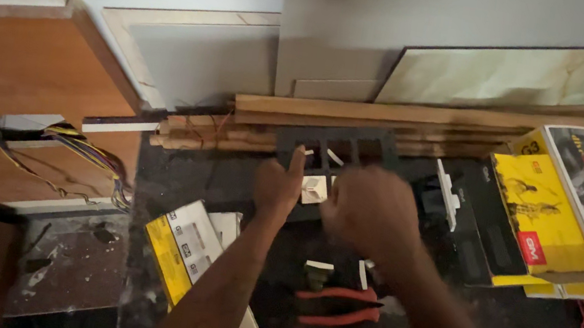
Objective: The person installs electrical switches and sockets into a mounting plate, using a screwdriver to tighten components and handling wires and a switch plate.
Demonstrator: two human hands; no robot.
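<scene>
My left hand grips the lower left edge of a dark grey switch frame plate with rectangular openings, held upright above a dark floor. My right hand is closed at the plate's lower right side, fingers near a small white switch module that sits in one opening. Whether the right hand pinches the module or only the plate is hidden by the fingers. Below the hands lie red-handled pliers and small white parts.
Yellow and black cardboard boxes lie at the right, another yellow and white box at the lower left. Wooden strips and tiles lean against the wall behind. Coloured wires hang from a hole in a wooden panel at the left.
</scene>
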